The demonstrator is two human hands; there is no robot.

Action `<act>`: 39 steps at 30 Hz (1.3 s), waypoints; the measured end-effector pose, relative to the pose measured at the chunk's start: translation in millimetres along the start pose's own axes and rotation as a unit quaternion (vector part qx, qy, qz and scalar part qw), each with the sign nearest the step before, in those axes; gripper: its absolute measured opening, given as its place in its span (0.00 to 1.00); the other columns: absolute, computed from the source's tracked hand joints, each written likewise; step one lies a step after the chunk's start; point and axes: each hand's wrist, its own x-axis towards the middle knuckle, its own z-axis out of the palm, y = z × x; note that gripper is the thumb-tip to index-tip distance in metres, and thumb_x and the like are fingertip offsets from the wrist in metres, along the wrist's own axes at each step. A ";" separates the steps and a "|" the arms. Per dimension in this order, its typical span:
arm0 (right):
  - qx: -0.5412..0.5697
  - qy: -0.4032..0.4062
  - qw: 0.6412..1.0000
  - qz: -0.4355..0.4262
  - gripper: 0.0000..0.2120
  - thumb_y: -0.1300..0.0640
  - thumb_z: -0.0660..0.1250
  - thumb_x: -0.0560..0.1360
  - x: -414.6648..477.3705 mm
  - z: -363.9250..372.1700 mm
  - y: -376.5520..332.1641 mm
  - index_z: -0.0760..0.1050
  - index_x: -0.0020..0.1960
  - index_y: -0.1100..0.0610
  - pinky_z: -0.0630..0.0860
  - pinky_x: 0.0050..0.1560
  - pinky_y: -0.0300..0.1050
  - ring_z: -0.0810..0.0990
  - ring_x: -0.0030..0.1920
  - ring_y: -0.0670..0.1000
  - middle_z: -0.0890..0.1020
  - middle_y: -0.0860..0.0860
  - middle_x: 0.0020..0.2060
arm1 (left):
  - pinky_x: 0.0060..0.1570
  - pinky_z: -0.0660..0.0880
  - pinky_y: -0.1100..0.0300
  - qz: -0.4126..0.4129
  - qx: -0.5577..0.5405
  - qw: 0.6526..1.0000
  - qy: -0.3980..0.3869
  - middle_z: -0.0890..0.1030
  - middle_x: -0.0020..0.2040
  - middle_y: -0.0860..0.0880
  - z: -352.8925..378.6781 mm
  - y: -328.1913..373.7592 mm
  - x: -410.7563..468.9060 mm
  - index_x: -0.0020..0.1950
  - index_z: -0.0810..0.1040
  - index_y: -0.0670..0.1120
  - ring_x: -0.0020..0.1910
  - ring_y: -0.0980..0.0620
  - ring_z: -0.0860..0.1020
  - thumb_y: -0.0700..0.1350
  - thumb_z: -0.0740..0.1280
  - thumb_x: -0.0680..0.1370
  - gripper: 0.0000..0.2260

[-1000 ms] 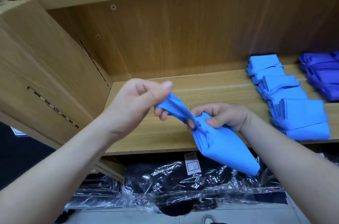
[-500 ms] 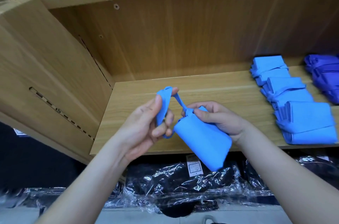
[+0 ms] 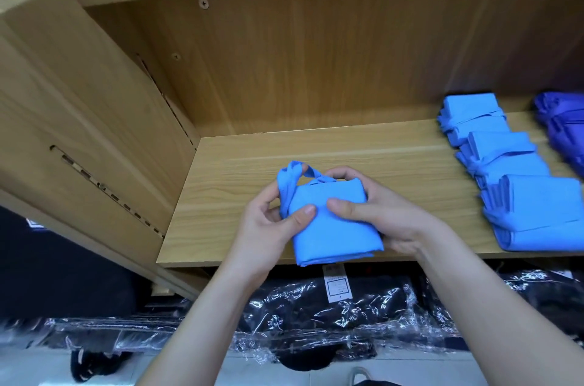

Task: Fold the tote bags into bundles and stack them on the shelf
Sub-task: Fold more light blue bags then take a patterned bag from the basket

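Out on the left there's only the wooden side panel (image 3: 79, 132) of the unit, and then we're into the action: the left hand (image 3: 268, 221) has a closed grip, thumb pressed flat on the face of the tote bag bundle (image 3: 335, 227) and fingers curled round the handle strap (image 3: 289, 183) that loops up at its far left corner. The bundle sits at the front edge of the shelf (image 3: 395, 164), its near end hanging just over the lip, its long axis running front to back with the strap end pointing at the back wall. On the other side the right hand (image 3: 388, 218) grips it too, thumb on top and fingers wrapped under the right edge. Now the key line: the finished blue bundles (image 3: 537, 205), three in an overlapping row, lie to the right of the held one and apart from it, so the right hand looks the nearer for the carry across. Beyond them, at the frame's edge, are purple bundles (image 3: 562, 123). In the bay below lie plastic-wrapped black packs (image 3: 316, 306). I'd call the strap wrap unfinished, with stacking to come.
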 end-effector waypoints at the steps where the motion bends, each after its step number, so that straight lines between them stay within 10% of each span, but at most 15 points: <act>1: -0.022 0.000 1.000 -0.005 0.24 0.62 0.80 0.62 0.5 -0.8 0.6 0.74 0.54 0.55 0.80 0.43 0.44 0.81 0.42 0.49 0.82 0.51 0.43 | 0.49 0.79 0.58 -0.005 -0.006 1.000 -0.003 0.84 0.55 0.46 -0.8 -1.1 0.1 0.60 0.79 0.50 0.52 0.51 0.82 0.36 0.74 0.70 0.20; 12: 0.174 0.260 0.949 -0.033 0.12 0.70 0.71 0.69 10.0 12.1 17.5 0.78 0.52 0.68 0.82 0.45 0.58 0.84 0.44 0.63 0.83 0.66 0.48 | 0.43 0.77 0.64 0.020 -0.052 0.995 0.088 0.85 0.43 0.47 21.2 -19.3 5.0 0.47 0.83 0.42 0.42 0.55 0.81 0.34 0.72 0.73 0.06; 15: 0.172 0.290 0.940 -0.050 0.07 0.71 0.71 0.69 8.3 10.8 14.4 0.78 0.46 0.66 0.83 0.41 0.56 0.84 0.40 0.60 0.84 0.65 0.44 | 0.47 0.77 0.62 0.018 -0.067 0.998 0.006 0.85 0.48 0.47 10.9 -22.3 2.8 0.53 0.80 0.41 0.47 0.53 0.82 0.38 0.77 0.64 0.18; 25: 0.103 0.183 0.976 -0.057 0.25 0.64 0.75 0.66 8.7 17.8 7.7 0.71 0.59 0.52 0.82 0.43 0.59 0.84 0.47 0.59 0.84 0.54 0.49 | 0.27 0.76 0.64 0.003 0.081 0.995 0.054 0.81 0.38 0.49 -3.2 -3.8 11.2 0.45 0.75 0.42 0.32 0.55 0.81 0.26 0.70 0.71 0.12; 30: 0.161 0.271 0.941 -0.122 0.20 0.73 0.70 0.70 16.0 28.2 12.5 0.71 0.57 0.57 0.78 0.28 0.49 0.84 0.38 0.58 0.83 0.57 0.46 | 0.43 0.77 0.64 0.048 0.095 0.987 0.122 0.83 0.41 0.52 8.7 -9.6 16.5 0.46 0.79 0.44 0.40 0.56 0.81 0.28 0.72 0.70 0.13; 34: 0.177 0.345 0.902 -0.188 0.19 0.76 0.69 0.69 26.4 32.2 8.6 0.72 0.51 0.55 0.82 0.45 0.56 0.83 0.47 0.55 0.83 0.53 0.46 | 0.57 0.74 0.53 0.064 0.112 0.972 0.197 0.84 0.47 0.45 24.1 -22.9 22.6 0.46 0.84 0.46 0.50 0.45 0.80 0.36 0.76 0.70 0.08; 39: 0.192 0.396 0.872 -0.216 0.20 0.75 0.67 0.70 34.3 30.8 4.0 0.70 0.50 0.54 0.81 0.49 0.55 0.83 0.50 0.56 0.81 0.52 0.46 | 0.53 0.74 0.50 0.041 0.087 0.985 0.142 0.84 0.43 0.53 44.1 -24.8 24.0 0.45 0.83 0.49 0.44 0.55 0.78 0.36 0.74 0.72 0.08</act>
